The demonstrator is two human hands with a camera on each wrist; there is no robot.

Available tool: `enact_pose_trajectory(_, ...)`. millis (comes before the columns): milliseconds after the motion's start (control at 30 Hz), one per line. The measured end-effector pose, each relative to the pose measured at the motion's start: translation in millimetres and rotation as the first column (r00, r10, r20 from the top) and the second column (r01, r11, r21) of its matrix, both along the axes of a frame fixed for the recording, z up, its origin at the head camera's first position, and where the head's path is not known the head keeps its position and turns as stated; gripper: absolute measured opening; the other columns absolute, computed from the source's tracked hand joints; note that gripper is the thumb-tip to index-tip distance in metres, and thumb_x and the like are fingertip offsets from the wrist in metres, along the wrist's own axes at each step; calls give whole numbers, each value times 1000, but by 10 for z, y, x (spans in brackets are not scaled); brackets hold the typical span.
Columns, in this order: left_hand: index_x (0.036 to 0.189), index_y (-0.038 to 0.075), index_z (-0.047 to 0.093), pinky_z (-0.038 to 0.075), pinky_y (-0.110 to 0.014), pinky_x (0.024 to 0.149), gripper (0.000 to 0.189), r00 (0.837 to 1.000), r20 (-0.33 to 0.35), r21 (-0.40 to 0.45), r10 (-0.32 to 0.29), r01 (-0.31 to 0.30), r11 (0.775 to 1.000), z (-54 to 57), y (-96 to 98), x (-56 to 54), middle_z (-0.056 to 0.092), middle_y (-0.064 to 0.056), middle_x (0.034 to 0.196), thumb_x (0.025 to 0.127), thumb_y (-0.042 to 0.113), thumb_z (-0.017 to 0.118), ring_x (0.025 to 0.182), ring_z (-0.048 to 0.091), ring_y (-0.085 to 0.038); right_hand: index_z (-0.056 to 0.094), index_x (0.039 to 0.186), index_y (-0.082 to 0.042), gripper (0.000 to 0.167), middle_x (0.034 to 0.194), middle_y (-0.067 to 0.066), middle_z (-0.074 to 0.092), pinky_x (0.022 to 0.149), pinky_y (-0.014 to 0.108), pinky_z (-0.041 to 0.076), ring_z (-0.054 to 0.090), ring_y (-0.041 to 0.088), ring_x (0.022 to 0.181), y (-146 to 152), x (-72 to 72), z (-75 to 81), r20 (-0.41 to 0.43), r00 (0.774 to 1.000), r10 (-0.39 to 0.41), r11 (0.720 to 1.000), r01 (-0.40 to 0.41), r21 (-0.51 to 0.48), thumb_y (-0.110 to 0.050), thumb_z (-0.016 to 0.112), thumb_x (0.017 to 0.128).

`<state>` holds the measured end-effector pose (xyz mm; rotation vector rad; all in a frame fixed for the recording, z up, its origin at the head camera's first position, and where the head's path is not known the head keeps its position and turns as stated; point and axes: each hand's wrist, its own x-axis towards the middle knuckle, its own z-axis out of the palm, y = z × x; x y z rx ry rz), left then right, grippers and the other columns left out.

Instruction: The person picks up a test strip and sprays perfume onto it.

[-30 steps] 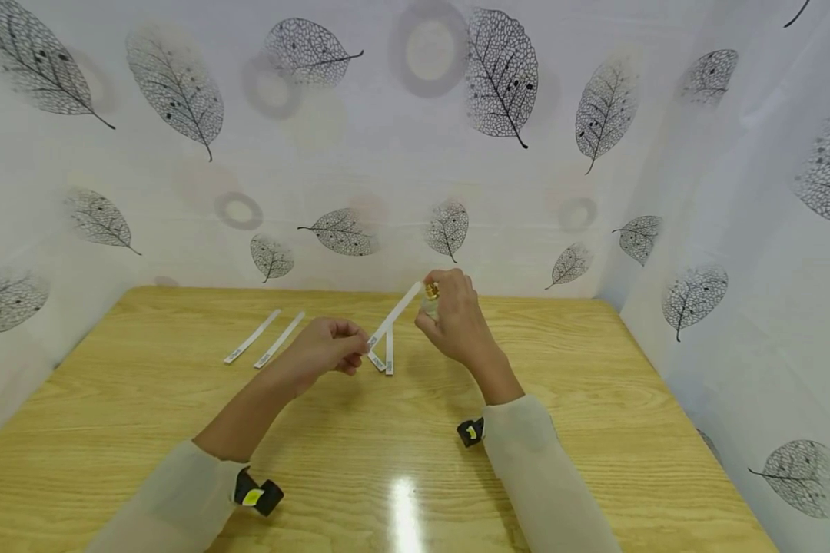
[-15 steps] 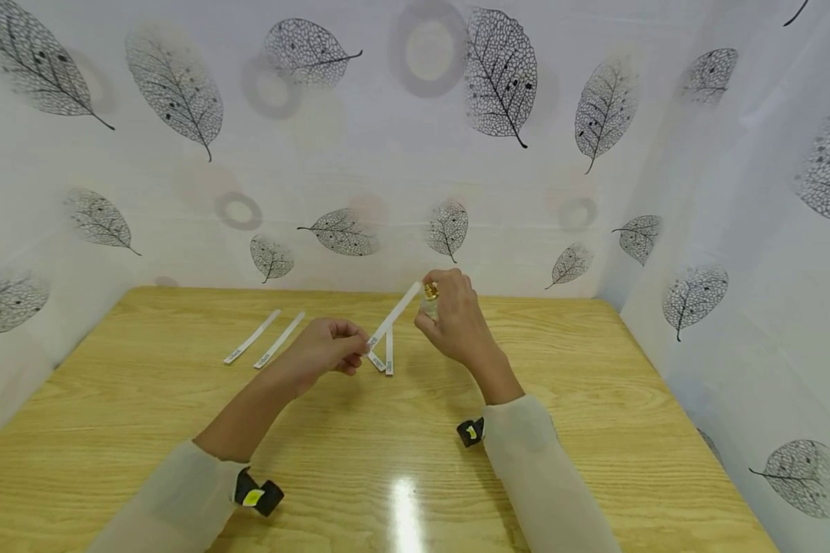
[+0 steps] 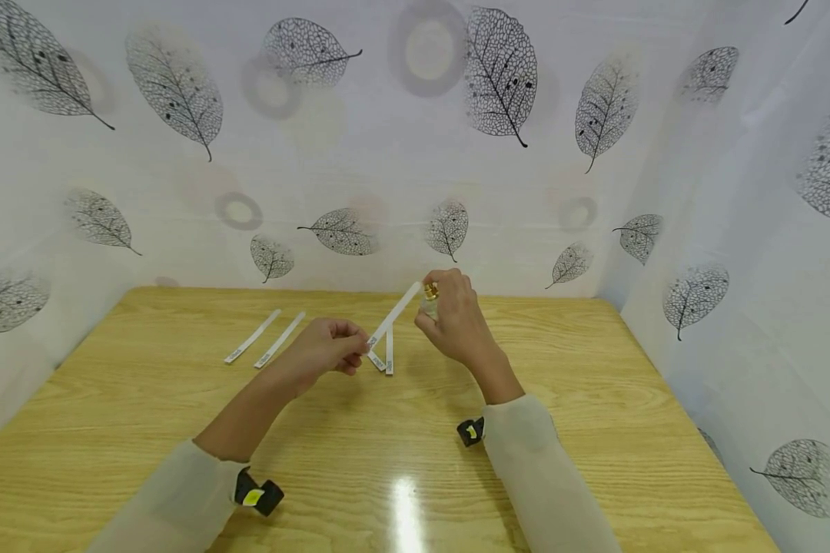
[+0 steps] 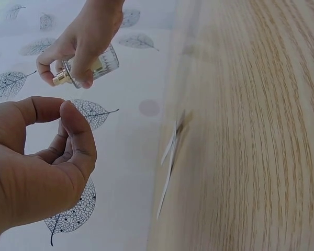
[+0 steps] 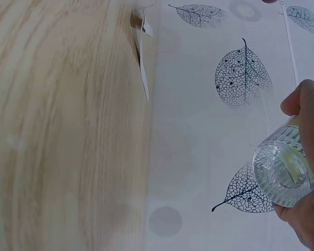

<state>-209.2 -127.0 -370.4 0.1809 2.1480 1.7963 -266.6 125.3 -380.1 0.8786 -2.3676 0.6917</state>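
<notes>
My left hand (image 3: 327,347) pinches a white paper test strip (image 3: 396,313) by its printed end, between thumb and forefinger. The strip slants up to the right, its far end close to the gold spray nozzle (image 3: 431,291) of a perfume bottle. Gripped in my right hand (image 3: 454,315) is that clear glass perfume bottle (image 4: 109,60), a finger on its gold top. From the right wrist, the ribbed glass base (image 5: 282,172) of the bottle faces the camera. Two more strips, one of them an upright-lying strip (image 3: 390,355), rest on the table beneath the held one.
Two further white strips lie side by side at the left, a left strip (image 3: 252,336) and a right strip (image 3: 280,339). The wooden table (image 3: 346,468) meets a leaf-patterned curtain (image 3: 380,161) at its back and sides.
</notes>
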Motion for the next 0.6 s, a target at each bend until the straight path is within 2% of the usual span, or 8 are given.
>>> enact_pose_trajectory(600,109,-8,62,59,-29,75,20,1000,8,-7,19,-19,1000,-19,-67,-30,63,-11,98,103,11,59,81,61,-18,39,129,-9,50,106,13,47,70,40,35,41,28,86,10,-16,-8,-6,1000,-3,1000,3,6,-8,64,86)
